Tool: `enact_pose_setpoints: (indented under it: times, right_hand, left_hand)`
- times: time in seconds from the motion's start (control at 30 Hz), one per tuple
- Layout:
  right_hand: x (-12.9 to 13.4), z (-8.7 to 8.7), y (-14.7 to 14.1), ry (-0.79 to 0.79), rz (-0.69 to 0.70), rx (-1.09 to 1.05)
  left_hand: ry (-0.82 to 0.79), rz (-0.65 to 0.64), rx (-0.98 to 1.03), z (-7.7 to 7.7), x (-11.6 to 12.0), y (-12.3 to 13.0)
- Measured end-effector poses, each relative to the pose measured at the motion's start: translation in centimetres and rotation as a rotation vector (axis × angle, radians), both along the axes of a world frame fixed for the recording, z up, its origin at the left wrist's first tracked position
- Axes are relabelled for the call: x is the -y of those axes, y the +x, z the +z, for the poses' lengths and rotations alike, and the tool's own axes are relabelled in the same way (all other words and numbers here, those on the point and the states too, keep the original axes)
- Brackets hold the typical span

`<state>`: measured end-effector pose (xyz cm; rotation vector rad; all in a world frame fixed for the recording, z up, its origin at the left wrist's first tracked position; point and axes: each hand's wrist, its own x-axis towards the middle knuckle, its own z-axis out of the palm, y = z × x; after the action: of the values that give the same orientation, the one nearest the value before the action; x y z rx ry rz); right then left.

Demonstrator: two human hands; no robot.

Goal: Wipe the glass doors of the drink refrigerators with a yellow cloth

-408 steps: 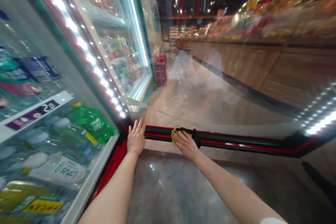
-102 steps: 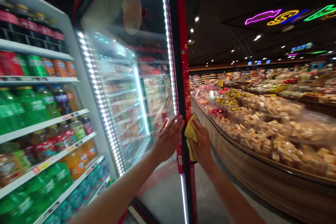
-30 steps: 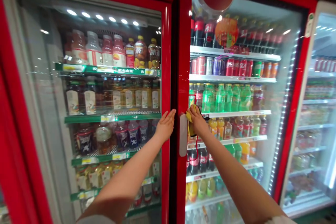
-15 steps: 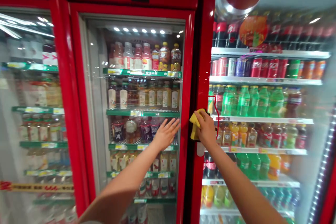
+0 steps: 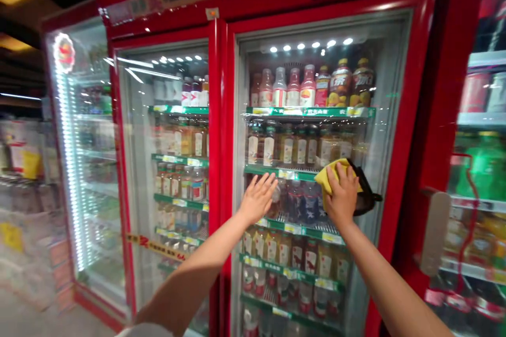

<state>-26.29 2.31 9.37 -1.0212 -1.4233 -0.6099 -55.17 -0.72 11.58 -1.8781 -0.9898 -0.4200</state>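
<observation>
Pressed flat under my right hand (image 5: 342, 194) is a yellow cloth (image 5: 324, 179) with a dark underside or border (image 5: 367, 196) sticking out to the right. The cloth is against or just before the glass door (image 5: 381, 116) of a red drinks cooler, right of its middle shelves. My left hand (image 5: 258, 200) holds nothing; its fingers are stretched out in front of the same glass, to the left of the cloth. Whether the left palm touches the glass, I cannot tell. Behind the glass, bottles (image 5: 304, 87) stand in rows on shelves with green edges (image 5: 308, 111).
A red door frame (image 5: 219, 142) separates this door from a second glass door (image 5: 136, 168) on the left. Further left stands another lit cooler (image 5: 95, 184). At the right, a pale handle (image 5: 435, 231) sticks out beside a cooler with green bottles (image 5: 484, 163).
The view has swung left. My right hand has moved with the cloth from the red frame at the right onto the middle glass door. My left hand remains stretched out before that door.
</observation>
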Motion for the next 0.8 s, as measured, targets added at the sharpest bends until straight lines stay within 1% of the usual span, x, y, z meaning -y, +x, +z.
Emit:
enact_pose_setpoints:
  times: [0.13, 0.17, 0.2, 0.23, 0.27, 0.33, 0.4, 0.43, 0.47, 0.53, 0.6, 0.67, 0.73, 0.8]
  right_hand:
    - [-1.3, 3.4, -9.4, 0.054, 0.080, 0.026]
    - [-1.4, 4.0, -11.9, 0.050, 0.110, 0.057]
    - [-1.4, 4.1, -14.3, 0.039, 0.143, 0.098]
    - [-1.3, 3.9, -16.7, 0.020, 0.178, 0.147]
    - [-1.2, 3.3, -18.8, -0.003, 0.213, 0.194]
    - [-0.8, 1.3, -22.4, -0.059, 0.284, 0.252]
    - [-0.2, -0.9, -25.2, -0.105, 0.362, 0.216]
    - [0.1, -1.9, -26.5, -0.121, 0.406, 0.162]
    - [0.3, -2.6, -27.6, -0.136, 0.453, 0.089]
    - [0.7, -3.5, -29.9, -0.188, 0.559, -0.108]
    - [0.9, -3.8, -32.1, -0.282, 0.642, -0.332]
    - [0.8, -3.8, -34.1, -0.372, 0.673, -0.487]
    - [0.5, -3.7, -35.4, -0.419, 0.664, -0.548]
    - [0.0, -3.4, -36.1, -0.436, 0.653, -0.569]
  left_hand:
    - [0.058, -0.027, 0.015, 1.2, -0.4, -8.7]
    - [0.066, -0.035, 0.022, 1.5, -0.5, -10.5]
    - [0.067, -0.044, 0.026, 1.8, -0.6, -12.2]
    - [0.062, -0.055, 0.025, 2.0, -0.7, -13.7]
    - [0.051, -0.069, 0.016, 2.3, -0.7, -15.1]
    - [0.017, -0.101, -0.021, 2.6, -0.7, -17.3]
    - [-0.025, -0.134, -0.065, 2.8, -0.5, -19.0]
    - [-0.047, -0.147, -0.081, 2.8, -0.3, -19.6]
    - [-0.068, -0.155, -0.089, 2.8, -0.1, -20.1]
    - [-0.099, -0.156, -0.077, 2.6, 0.2, -20.9]
    - [-0.110, -0.145, -0.040, 2.3, 0.5, -21.4]
    - [-0.109, -0.133, -0.005, 2.0, 0.6, -21.6]
    - [-0.112, -0.124, 0.012, 1.6, 0.3, -21.9]
    - [-0.128, -0.117, 0.009, 1.4, 0.0, -22.0]
